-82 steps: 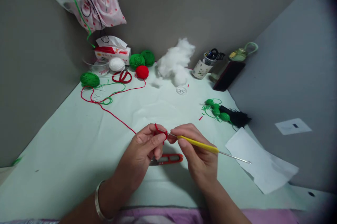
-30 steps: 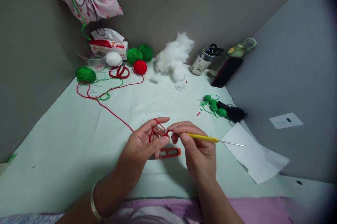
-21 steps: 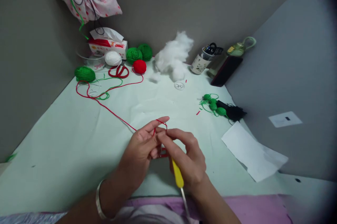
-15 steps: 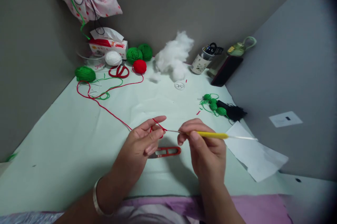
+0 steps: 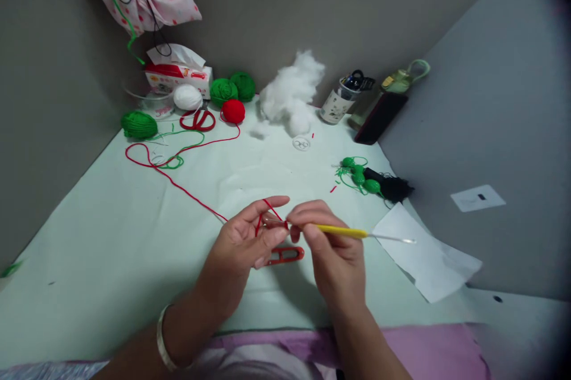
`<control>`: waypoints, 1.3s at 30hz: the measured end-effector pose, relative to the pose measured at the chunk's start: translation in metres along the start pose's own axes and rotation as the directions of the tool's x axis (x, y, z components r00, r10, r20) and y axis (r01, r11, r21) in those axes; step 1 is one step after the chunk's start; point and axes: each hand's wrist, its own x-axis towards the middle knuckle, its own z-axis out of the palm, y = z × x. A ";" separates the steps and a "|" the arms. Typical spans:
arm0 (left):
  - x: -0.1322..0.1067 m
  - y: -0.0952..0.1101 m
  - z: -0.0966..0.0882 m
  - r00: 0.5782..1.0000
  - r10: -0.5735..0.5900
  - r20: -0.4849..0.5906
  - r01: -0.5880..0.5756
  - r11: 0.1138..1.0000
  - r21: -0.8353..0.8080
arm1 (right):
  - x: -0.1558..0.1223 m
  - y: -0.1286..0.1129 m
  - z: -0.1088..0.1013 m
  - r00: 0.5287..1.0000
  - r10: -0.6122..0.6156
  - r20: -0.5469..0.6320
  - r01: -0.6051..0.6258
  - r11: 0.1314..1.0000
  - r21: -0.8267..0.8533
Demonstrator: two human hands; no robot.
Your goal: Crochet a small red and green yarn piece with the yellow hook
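Red yarn (image 5: 191, 194) runs across the table to my left hand (image 5: 247, 237), which is closed on it; a strand loops over the raised index finger, and thumb and fingers pinch a small red piece. My right hand (image 5: 334, 249) grips a crochet hook (image 5: 341, 231) by its yellow handle. The hook's front tip reaches into the red loops at my left fingertips, and its other metal end points right. Beneath my hands lie red thread snips (image 5: 288, 255), partly covered by my left fingers. The red yarn ball (image 5: 233, 111) sits further back.
At the back stand green yarn balls (image 5: 223, 91), a white ball (image 5: 187, 97), red-handled scissors (image 5: 197, 120), a tissue box (image 5: 178, 79), white stuffing (image 5: 292, 94) and a pen cup (image 5: 339, 103). On the right lie green crocheted pieces (image 5: 358, 178) and white paper (image 5: 428, 255).
My right hand has moved left with the crochet hook, whose tip now reaches further into the red loops by my left fingers. The view has shifted slightly.
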 end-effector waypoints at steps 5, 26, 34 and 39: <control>-0.001 -0.002 -0.001 0.999 0.016 0.033 -0.020 0.992 0.125 | 0.000 0.006 0.002 0.995 0.091 -0.038 -0.088 0.993 0.073; -0.005 -0.002 -0.006 1.000 -0.020 0.009 0.017 0.965 0.261 | 0.006 0.009 0.000 0.924 0.382 -0.038 -0.325 0.832 0.450; -0.005 -0.002 -0.011 0.997 -0.023 0.071 -0.003 0.940 0.340 | 0.007 0.006 -0.002 0.897 0.439 -0.054 -0.359 0.793 0.492; -0.005 -0.002 -0.015 0.996 -0.033 0.086 0.000 0.933 0.359 | 0.007 0.007 -0.002 0.903 0.426 -0.053 -0.346 0.797 0.495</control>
